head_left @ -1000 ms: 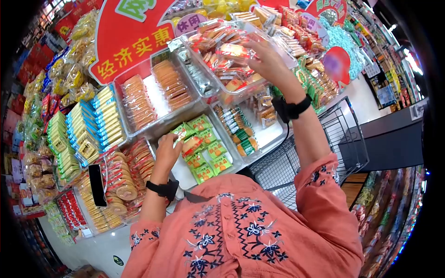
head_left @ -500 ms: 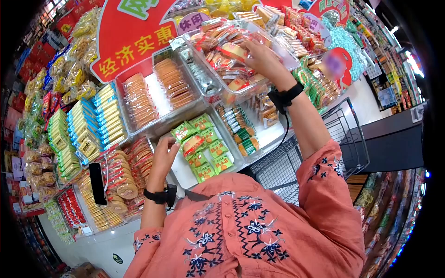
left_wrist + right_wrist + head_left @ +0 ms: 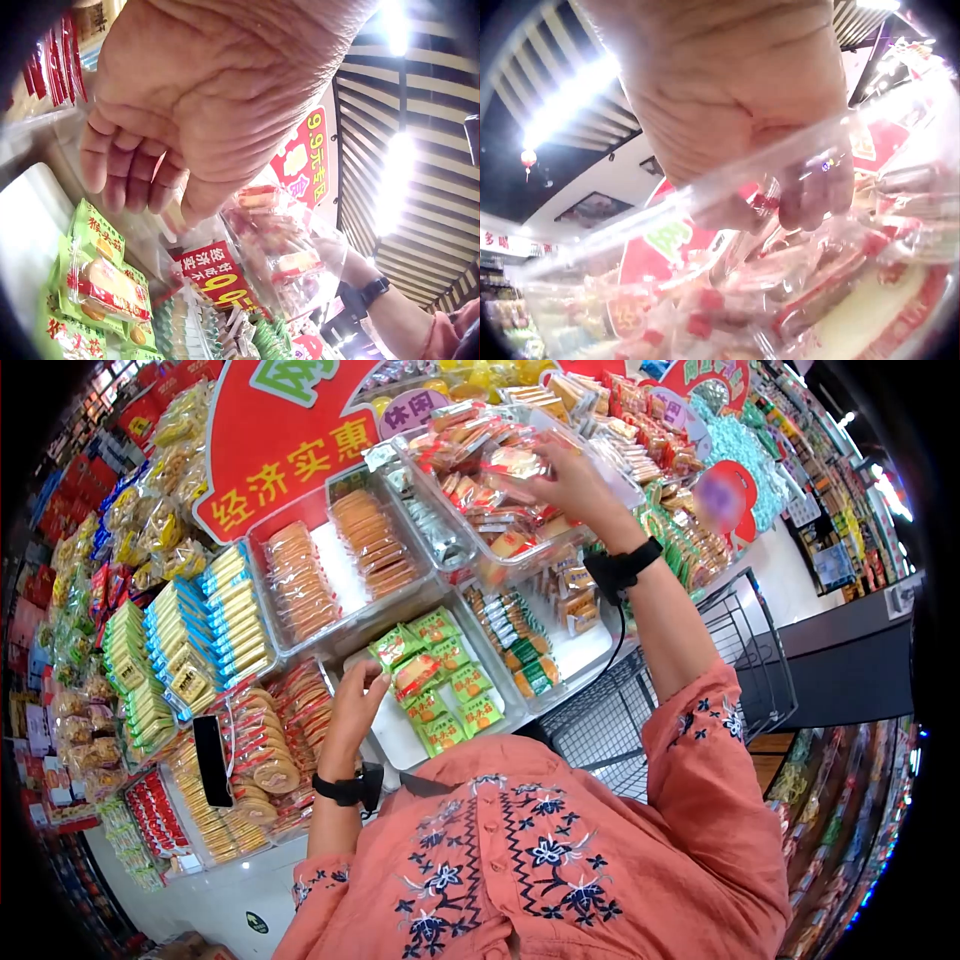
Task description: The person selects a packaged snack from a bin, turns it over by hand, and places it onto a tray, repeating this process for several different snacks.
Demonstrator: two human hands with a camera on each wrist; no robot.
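Note:
My right hand (image 3: pixel 582 490) is over the clear plastic bin (image 3: pixel 470 540), heaped with red-and-clear wrapped biscuits. It pinches a wrapped biscuit packet (image 3: pixel 513 463) by its edge; in the right wrist view, red-and-clear wrapper (image 3: pixel 765 202) shows between thumb and fingers behind the bin wall. My left hand (image 3: pixel 352 705), fingers loosely bent, hovers at the left side of a tray (image 3: pixel 395 745) of green packets (image 3: pixel 465 682). One red-and-clear packet (image 3: pixel 109 289) lies on top of the green packets, just below the left fingertips in the left wrist view.
Left of the green packets are round biscuits (image 3: pixel 262 745) and a black phone (image 3: pixel 211 760). Blue-and-yellow packets (image 3: pixel 205 625) and a bin of brown biscuits (image 3: pixel 370 540) lie farther back. A wire shopping cart (image 3: pixel 610 730) stands to the right. Behind is a red sign (image 3: pixel 285 435).
My left hand has drawn back slightly left from the green packets. The right hand stays over the bin, and the packet at its fingertips has shifted and tilted.

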